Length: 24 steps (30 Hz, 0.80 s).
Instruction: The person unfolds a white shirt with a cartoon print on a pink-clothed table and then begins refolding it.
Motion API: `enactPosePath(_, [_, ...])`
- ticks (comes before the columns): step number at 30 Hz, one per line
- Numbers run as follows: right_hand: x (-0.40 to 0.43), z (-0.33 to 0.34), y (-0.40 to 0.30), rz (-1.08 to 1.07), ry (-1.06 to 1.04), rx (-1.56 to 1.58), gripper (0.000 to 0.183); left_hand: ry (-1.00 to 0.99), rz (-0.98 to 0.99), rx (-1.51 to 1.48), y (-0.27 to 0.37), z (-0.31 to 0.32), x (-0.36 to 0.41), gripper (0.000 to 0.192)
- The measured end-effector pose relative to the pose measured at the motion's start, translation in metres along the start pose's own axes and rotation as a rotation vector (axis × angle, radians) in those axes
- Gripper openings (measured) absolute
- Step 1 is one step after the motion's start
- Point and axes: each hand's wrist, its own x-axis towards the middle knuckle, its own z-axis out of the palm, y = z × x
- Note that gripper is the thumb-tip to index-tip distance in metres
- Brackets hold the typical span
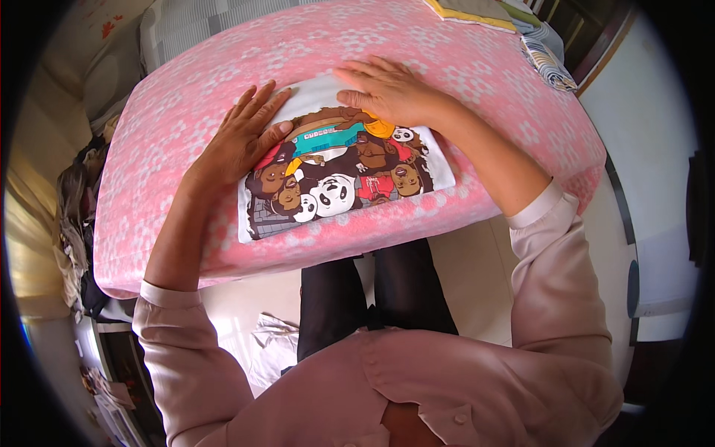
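A folded white garment [334, 206] with a cartoon print of people and pandas lies near the front edge of a table covered by a pink flowered cloth [184, 106]. My left hand [246, 134] rests flat on the garment's left side, fingers spread and pointing away from me. Across the far right part, my right hand [391, 92] lies palm down, its fingers reaching left past the far edge of the fabric. Neither hand grips anything. The fabric under both palms is hidden.
Folded yellow-edged cloth [475, 14] sits at the far right, with a rolled striped cloth [547, 64] beside it. Dark clothes [84, 218] are heaped left of the table. A crumpled white bag or sheet [273, 346] lies on the floor below.
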Motion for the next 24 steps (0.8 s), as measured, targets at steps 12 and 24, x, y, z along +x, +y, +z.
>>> enactPosePath(12, [0.026,0.016,0.058,0.285,0.424,0.315,0.039,0.175,-0.112,0.212,0.019,0.002,-0.01,0.069])
enactPosePath(24, [0.007,0.007,0.041,0.147,0.316,0.436,0.041,0.379,0.315,0.112,0.155,0.022,-0.082,0.054])
